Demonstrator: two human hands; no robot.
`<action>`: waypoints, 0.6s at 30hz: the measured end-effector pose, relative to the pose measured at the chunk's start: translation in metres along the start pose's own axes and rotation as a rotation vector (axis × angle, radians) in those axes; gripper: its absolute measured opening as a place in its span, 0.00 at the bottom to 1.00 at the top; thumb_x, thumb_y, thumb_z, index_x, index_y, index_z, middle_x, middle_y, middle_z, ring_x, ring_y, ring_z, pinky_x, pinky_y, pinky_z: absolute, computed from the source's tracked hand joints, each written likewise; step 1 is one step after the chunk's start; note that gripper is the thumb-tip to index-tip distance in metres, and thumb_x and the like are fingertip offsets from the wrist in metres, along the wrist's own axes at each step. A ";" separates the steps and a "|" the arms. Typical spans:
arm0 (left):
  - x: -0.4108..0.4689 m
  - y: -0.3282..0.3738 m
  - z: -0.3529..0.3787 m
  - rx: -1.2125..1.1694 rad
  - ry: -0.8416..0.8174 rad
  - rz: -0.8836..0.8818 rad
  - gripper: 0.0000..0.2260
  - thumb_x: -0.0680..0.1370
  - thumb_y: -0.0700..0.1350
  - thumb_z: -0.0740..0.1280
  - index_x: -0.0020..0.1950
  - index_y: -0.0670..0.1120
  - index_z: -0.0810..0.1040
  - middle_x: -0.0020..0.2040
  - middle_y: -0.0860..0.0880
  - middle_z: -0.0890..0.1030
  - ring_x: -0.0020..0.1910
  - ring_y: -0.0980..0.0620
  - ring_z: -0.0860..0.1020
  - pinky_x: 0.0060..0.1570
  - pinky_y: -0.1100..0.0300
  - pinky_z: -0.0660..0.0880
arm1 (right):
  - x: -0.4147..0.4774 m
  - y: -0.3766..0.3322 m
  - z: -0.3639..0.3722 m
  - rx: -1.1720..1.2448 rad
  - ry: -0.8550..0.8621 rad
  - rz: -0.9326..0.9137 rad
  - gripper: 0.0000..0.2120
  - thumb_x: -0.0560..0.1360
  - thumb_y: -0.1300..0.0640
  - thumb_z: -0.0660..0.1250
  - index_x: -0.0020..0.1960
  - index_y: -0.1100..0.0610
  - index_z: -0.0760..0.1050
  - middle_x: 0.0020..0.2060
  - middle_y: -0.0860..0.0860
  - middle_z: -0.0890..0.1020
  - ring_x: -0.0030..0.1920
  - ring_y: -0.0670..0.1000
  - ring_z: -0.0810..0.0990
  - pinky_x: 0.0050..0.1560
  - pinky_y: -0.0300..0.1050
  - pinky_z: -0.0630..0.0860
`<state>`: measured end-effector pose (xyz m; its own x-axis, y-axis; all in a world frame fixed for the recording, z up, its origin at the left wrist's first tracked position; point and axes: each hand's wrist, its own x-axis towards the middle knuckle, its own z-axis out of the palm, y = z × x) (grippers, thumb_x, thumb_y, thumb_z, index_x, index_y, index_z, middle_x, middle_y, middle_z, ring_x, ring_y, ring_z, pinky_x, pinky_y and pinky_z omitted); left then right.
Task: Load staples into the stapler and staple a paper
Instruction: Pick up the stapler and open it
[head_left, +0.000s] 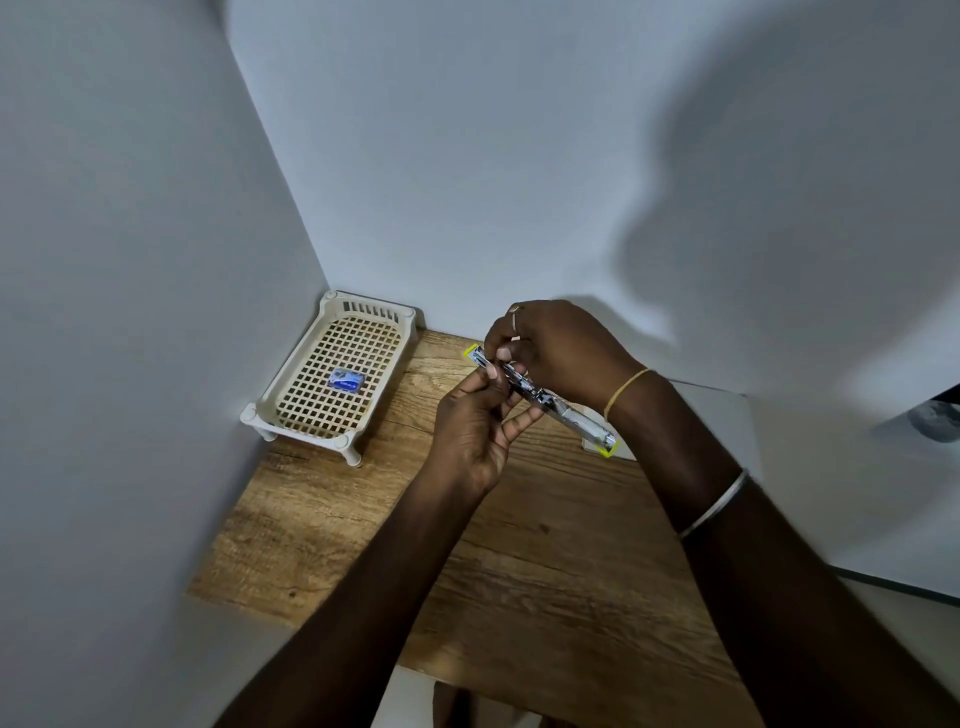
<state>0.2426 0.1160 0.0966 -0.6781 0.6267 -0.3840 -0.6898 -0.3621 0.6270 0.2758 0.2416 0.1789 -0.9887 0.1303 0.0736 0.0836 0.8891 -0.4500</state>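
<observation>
Both hands (470, 431) (550, 348) pinching opened stapler (545, 397) above table (519, 571); risk: staples spilling if tilted.

Looks like a plain desk nook, home or small office. Wood-grain tabletop (545, 545) tucked into a corner of bare pale walls (467, 156). Far left, a cream plastic tray (291, 384) with a small blue staple box (347, 380) inside. Right, a white sheet (810, 467).
</observation>
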 end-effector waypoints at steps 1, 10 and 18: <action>0.000 0.000 -0.001 0.008 -0.002 -0.001 0.08 0.83 0.42 0.64 0.51 0.44 0.83 0.45 0.49 0.87 0.44 0.51 0.86 0.40 0.52 0.84 | -0.001 0.002 0.001 0.001 -0.010 -0.007 0.09 0.75 0.61 0.67 0.45 0.48 0.81 0.36 0.41 0.76 0.40 0.45 0.75 0.43 0.48 0.76; 0.002 -0.001 -0.004 0.062 0.051 0.010 0.12 0.83 0.36 0.63 0.45 0.43 0.83 0.44 0.48 0.87 0.43 0.49 0.86 0.37 0.52 0.83 | -0.007 0.008 0.009 -0.013 -0.140 -0.032 0.06 0.78 0.56 0.66 0.44 0.49 0.71 0.42 0.46 0.76 0.43 0.49 0.74 0.41 0.47 0.70; -0.002 -0.009 -0.005 0.081 0.064 -0.025 0.16 0.79 0.27 0.59 0.47 0.43 0.82 0.42 0.47 0.85 0.39 0.51 0.85 0.35 0.53 0.83 | -0.020 0.008 0.018 0.068 -0.102 -0.038 0.10 0.78 0.53 0.69 0.43 0.51 0.69 0.40 0.47 0.74 0.42 0.49 0.73 0.42 0.47 0.71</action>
<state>0.2490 0.1142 0.0884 -0.6777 0.5882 -0.4412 -0.6855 -0.2883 0.6685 0.2941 0.2383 0.1581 -0.9988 0.0488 0.0029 0.0405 0.8603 -0.5081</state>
